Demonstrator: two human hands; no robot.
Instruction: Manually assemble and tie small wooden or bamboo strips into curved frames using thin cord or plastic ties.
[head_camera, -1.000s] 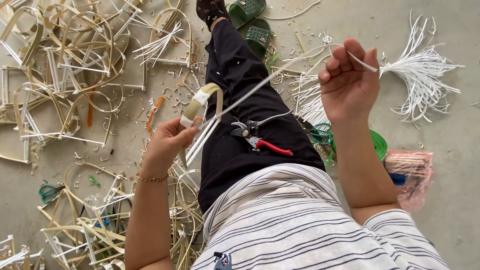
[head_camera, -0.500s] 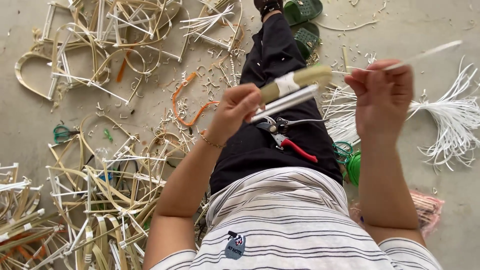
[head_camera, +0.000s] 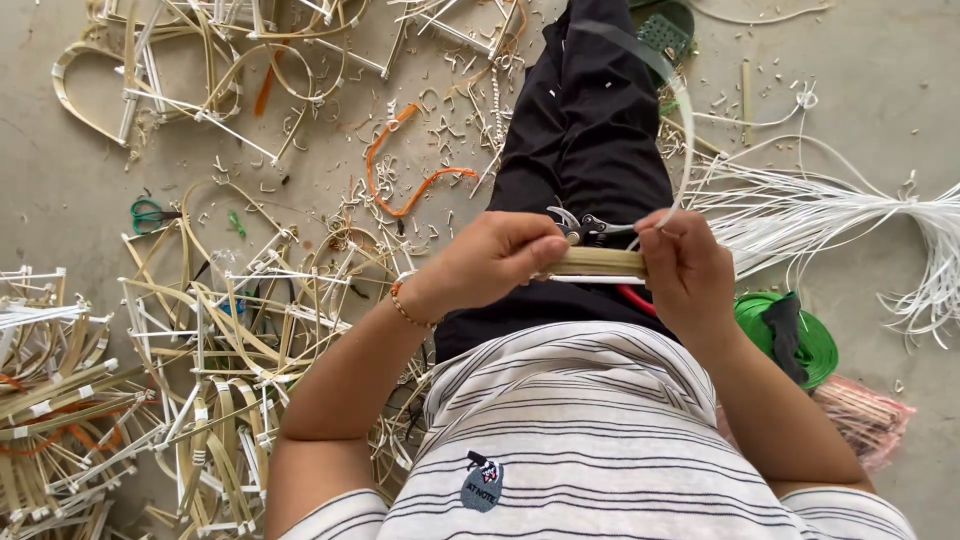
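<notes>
**A:** What are the hands doing?

**B:** Both meet over the lap. The left hand (head_camera: 495, 262) is closed around one end of a short bundle of pale cane strips (head_camera: 597, 262), thumb on top. The right hand (head_camera: 688, 270) pinches the other end, fingers curled over it. The bundle lies level between them, touching both.

**A:** Anything else held?

**B:** A thin white strip (head_camera: 682, 120) rises from the right hand's fingers in a curve, arching up over the leg. Where its far end goes, I cannot tell.

**A:** What lies under the hands?

**B:** Black trousers (head_camera: 585, 140), and on them pruning shears (head_camera: 590, 226) just beyond the bundle. Their red handle peeks out below it, near the right hand.

**A:** And around the person?

**B:** A concrete floor (head_camera: 60, 190). To the left, well apart from the hands, lies a heap of bent cane frames (head_camera: 230, 330) bound with white wraps, plus an orange strip (head_camera: 400, 175) curled among shavings. To the right, a sheaf of white strips (head_camera: 850, 215) fans across the floor. Near the right elbow sits a green tape roll (head_camera: 800, 335), with a pink bundle (head_camera: 865, 415) just beside it. A green sandal (head_camera: 665, 30) shows at the top edge. The person wears a striped shirt (head_camera: 600, 430).
</notes>
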